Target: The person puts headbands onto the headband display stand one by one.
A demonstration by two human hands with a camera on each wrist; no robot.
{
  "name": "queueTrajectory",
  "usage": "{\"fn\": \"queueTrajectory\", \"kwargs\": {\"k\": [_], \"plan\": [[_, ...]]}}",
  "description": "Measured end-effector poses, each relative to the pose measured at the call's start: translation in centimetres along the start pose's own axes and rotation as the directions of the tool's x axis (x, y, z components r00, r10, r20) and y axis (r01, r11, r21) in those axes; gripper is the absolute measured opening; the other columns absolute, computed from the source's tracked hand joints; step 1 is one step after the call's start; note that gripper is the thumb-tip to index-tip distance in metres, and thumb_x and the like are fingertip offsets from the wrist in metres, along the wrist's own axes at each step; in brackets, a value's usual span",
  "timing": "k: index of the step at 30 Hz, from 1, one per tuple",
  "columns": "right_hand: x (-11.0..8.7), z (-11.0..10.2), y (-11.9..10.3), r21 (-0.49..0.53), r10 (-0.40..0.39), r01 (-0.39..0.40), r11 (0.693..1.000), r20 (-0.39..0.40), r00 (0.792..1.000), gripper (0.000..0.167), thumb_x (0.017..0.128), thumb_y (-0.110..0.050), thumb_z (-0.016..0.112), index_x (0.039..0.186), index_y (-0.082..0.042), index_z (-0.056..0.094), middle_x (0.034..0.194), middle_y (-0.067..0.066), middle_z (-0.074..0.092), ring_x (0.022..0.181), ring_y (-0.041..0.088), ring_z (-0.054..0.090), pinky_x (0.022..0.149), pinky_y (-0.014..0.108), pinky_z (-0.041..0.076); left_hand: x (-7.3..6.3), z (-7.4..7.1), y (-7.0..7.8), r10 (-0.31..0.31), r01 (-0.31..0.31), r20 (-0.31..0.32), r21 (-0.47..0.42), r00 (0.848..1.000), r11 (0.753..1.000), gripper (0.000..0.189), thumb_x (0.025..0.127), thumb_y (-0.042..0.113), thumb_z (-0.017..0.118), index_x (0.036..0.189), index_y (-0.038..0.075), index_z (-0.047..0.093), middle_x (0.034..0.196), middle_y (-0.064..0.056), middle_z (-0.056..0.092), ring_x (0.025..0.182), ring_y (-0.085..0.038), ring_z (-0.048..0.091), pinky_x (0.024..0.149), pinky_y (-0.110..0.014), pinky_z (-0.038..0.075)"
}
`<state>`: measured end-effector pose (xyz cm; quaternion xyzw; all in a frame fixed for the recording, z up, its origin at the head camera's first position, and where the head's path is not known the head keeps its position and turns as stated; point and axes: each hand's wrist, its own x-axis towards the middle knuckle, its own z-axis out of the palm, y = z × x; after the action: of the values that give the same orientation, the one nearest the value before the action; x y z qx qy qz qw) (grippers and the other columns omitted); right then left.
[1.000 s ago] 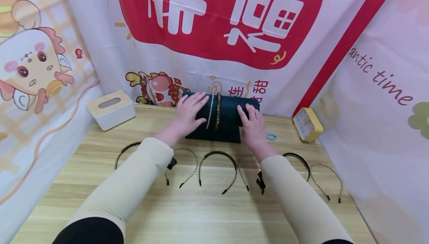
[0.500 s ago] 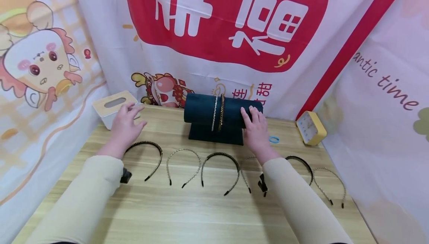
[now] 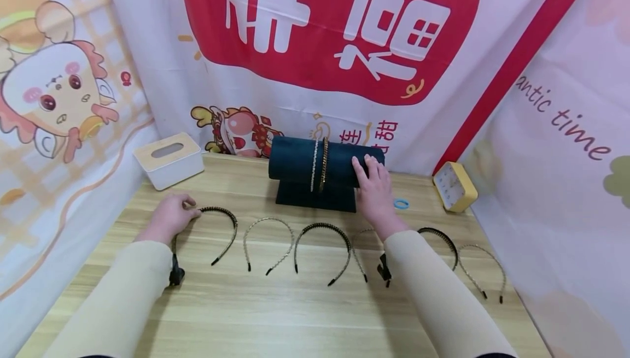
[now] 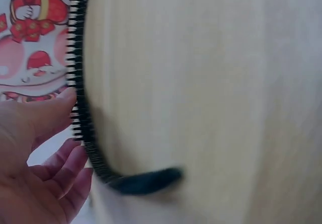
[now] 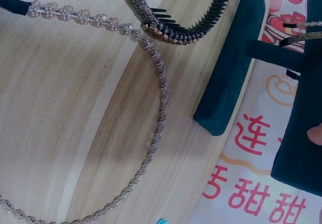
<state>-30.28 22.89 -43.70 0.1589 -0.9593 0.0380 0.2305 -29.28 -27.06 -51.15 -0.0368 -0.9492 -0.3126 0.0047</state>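
A black toothed headband point(image 3: 227, 221) lies at the left end of a row on the table, a black bow point(image 3: 176, 273) at its left end. My left hand point(image 3: 169, 216) pinches its upper left curve between thumb and fingers. The left wrist view shows the thumb against the teeth of this headband point(image 4: 78, 48). My right hand point(image 3: 375, 197) rests on the right part of a dark teal roll-shaped display stand point(image 3: 295, 158), fingers lying over the roll. Around the roll's middle sit a thin silvery headband point(image 3: 314, 164) and a golden-brown one beside it.
More headbands stretch rightward in the row, among them a thin pale headband point(image 3: 268, 221) and a dark one point(image 3: 322, 227). A tissue box point(image 3: 174, 172) stands at the back left, a yellow clock point(image 3: 456, 186) at the back right. A blue ring point(image 3: 401, 204) lies near the right hand.
My left hand has left the display stand, swung left and come down onto the leftmost headband, now pinching it. The right hand stays on the roll.
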Motion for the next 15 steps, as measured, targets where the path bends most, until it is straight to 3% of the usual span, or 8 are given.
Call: {"fn": "queueTrajectory", "kwargs": {"k": [5, 9, 12, 15], "plan": [[0.1, 0.0, 0.1, -0.012, -0.005, 0.005, 1.000, 0.005, 1.000, 0.084, 0.086, -0.007, 0.072, 0.157, -0.018, 0.028, 0.155, 0.020, 0.027, 0.142, 0.037, 0.022, 0.116, 0.051, 0.018, 0.2, 0.4, -0.4, -0.026, 0.025, -0.036, -0.037, 0.999, 0.999, 0.016, 0.093, 0.009, 0.064, 0.100, -0.005, 0.062, 0.094, -0.022, 0.062, 0.087, -0.039, 0.058, 0.078, -0.053, 0.046], [0.1, 0.1, 0.0, -0.020, -0.008, 0.008, 1.000, 0.000, 1.000, 0.084, 0.086, -0.008, 0.072, 0.157, -0.017, 0.027, 0.154, 0.020, 0.027, 0.142, 0.037, 0.023, 0.116, 0.051, 0.018, 0.4, 0.0, 0.2, -0.094, 0.086, -0.048, -0.139, 0.994, 0.987, 0.021, 0.094, 0.009, 0.057, 0.105, -0.009, 0.057, 0.098, -0.025, 0.060, 0.091, -0.038, 0.057, 0.076, -0.047, 0.047], [0.0, 0.2, 0.0, -0.016, -0.003, 0.003, 1.000, -0.008, 1.000, 0.084, 0.086, -0.008, 0.073, 0.157, -0.017, 0.028, 0.154, 0.020, 0.027, 0.142, 0.037, 0.022, 0.116, 0.051, 0.019, 0.9, -0.8, 1.5, -0.167, 0.152, -0.028, -0.289, 0.986, 0.945, 0.033, 0.096, 0.012, 0.052, 0.118, -0.013, 0.055, 0.104, -0.025, 0.059, 0.094, -0.035, 0.058, 0.075, -0.039, 0.050], [0.0, 0.1, 0.1, -0.011, -0.001, 0.001, 1.000, -0.012, 1.000, 0.084, 0.086, -0.008, 0.073, 0.157, -0.018, 0.028, 0.154, 0.020, 0.026, 0.142, 0.038, 0.022, 0.116, 0.052, 0.019, 1.4, -1.8, 3.1, -0.250, 0.216, -0.016, -0.451, 0.968, 0.866, 0.044, 0.100, 0.023, 0.050, 0.128, -0.011, 0.054, 0.099, -0.015, 0.060, 0.087, -0.024, 0.057, 0.069, -0.030, 0.049]]}}
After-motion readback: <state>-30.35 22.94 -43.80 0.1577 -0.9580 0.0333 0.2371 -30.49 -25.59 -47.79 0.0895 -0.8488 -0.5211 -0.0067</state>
